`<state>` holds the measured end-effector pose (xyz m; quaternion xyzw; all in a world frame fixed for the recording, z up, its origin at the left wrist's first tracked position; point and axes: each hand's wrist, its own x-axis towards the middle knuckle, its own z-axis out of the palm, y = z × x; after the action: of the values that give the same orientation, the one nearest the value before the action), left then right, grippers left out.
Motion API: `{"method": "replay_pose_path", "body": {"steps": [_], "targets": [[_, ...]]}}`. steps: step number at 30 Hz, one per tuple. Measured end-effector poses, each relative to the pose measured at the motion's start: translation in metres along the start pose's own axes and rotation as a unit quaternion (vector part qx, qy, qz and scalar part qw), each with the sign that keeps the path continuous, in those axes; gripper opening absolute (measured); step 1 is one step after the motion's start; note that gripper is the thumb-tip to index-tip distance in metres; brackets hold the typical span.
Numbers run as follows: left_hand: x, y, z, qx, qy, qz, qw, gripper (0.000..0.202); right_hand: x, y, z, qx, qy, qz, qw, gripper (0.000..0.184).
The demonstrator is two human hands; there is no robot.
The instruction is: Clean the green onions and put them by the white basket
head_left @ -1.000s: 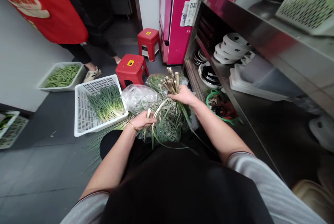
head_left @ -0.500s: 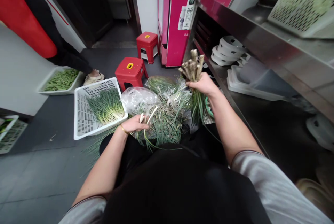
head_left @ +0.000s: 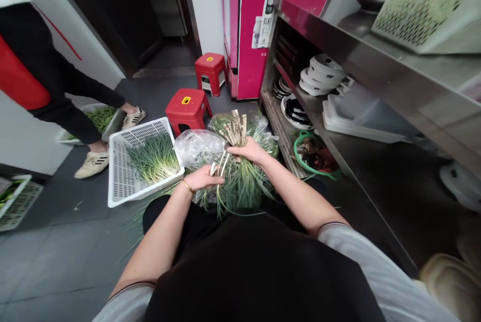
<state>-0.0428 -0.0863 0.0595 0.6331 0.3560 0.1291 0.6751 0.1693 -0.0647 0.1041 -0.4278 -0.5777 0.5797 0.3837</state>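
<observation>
My right hand [head_left: 248,150] is wrapped around a thick bunch of green onions [head_left: 236,130], their pale, dirty root ends pointing up and the green leaves hanging below. Close on its left, my left hand [head_left: 203,179] grips a few cleaner green onions [head_left: 224,164] with white stems. Below both hands lies a pile of loose leaves and trimmings [head_left: 210,194], partly hidden by the bunch. To the left stands a white perforated basket [head_left: 117,189] with green onions [head_left: 154,159] laid in it. Behind the pile rests a clear plastic bag [head_left: 198,146].
Two red stools [head_left: 188,109] stand ahead. A person in black trousers [head_left: 60,71] is at the left, by a basket of green beans [head_left: 101,117]. On the right runs a steel shelf [head_left: 361,56] with white dishes [head_left: 323,74]; a green-rimmed basket [head_left: 300,164] sits low beside it.
My right hand has brought the bunch left and down, close to my left hand. The person at the left has stepped nearer the white basket, and the view has shifted slightly.
</observation>
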Motion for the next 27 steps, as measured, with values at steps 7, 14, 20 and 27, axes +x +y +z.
{"method": "replay_pose_path", "body": {"steps": [7, 14, 20, 27], "targets": [[0.003, -0.003, 0.003, 0.052, -0.002, 0.015, 0.999, 0.034, 0.002, -0.003, 0.011, -0.067, -0.041, 0.011, 0.997, 0.027], [0.013, 0.016, 0.002, 0.095, 0.067, 0.051, 0.992, 0.038, 0.007, 0.003, 0.013, -0.091, -0.022, -0.02, 0.995, 0.027], [-0.013, 0.033, -0.02, 0.055, 0.22, 0.114, 0.967, 0.04, 0.016, -0.01, -0.022, 0.11, 0.028, 0.0, 0.994, 0.022], [0.011, 0.035, 0.009, -0.178, 0.383, 0.103, 0.901, 0.037, 0.018, 0.021, 0.016, 0.147, 0.006, 0.047, 0.988, 0.016]]}}
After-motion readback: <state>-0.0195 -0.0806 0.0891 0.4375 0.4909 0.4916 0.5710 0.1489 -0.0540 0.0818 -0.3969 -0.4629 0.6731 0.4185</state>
